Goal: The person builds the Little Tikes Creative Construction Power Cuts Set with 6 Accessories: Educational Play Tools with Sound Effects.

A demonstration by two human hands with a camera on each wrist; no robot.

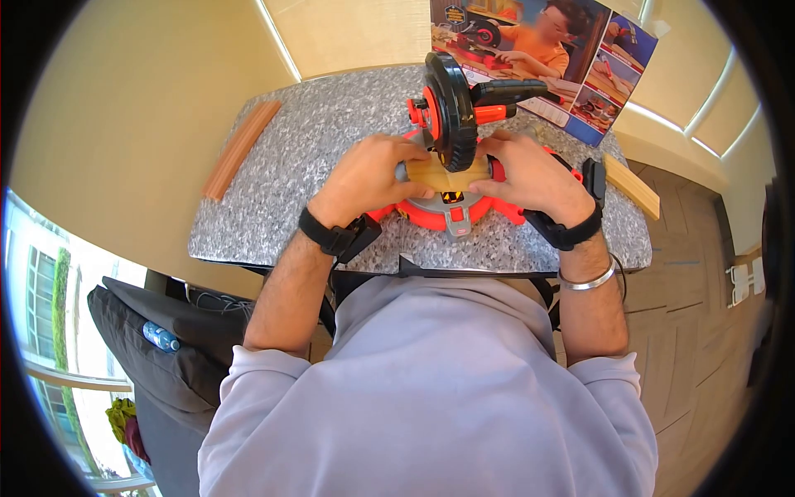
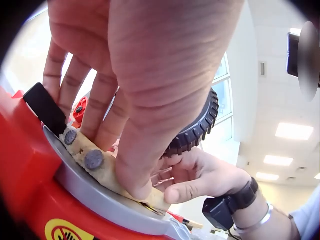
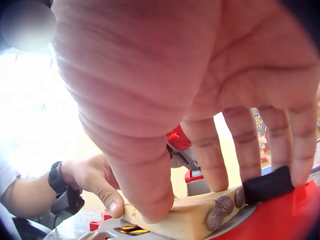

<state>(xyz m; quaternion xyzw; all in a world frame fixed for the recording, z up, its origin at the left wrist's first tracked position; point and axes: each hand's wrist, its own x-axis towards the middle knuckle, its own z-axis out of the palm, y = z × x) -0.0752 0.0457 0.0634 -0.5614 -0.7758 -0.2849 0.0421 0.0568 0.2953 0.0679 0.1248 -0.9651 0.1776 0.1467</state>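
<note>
A short yellow wooden piece [image 1: 430, 175] lies across the round base [image 1: 426, 219] of a red and black toy saw, under its raised black wheel-like disc [image 1: 454, 112]. My left hand [image 1: 364, 178] grips the piece's left part, thumb on the near side and fingers beyond. My right hand [image 1: 537, 176] holds the right part the same way. Grey round spots mark the left end of the wood [image 2: 107, 172] in the left wrist view; brownish ones show on its right end [image 3: 190, 220] in the right wrist view. Both thumbs press its near side.
A reddish wooden strip [image 1: 242, 149] lies at the table's left, a paler one [image 1: 632, 187] at its right edge. Behind the saw stands a large printed box [image 1: 538, 62]. The saw's black handle [image 1: 517, 89] juts right above the speckled table [image 1: 323, 108].
</note>
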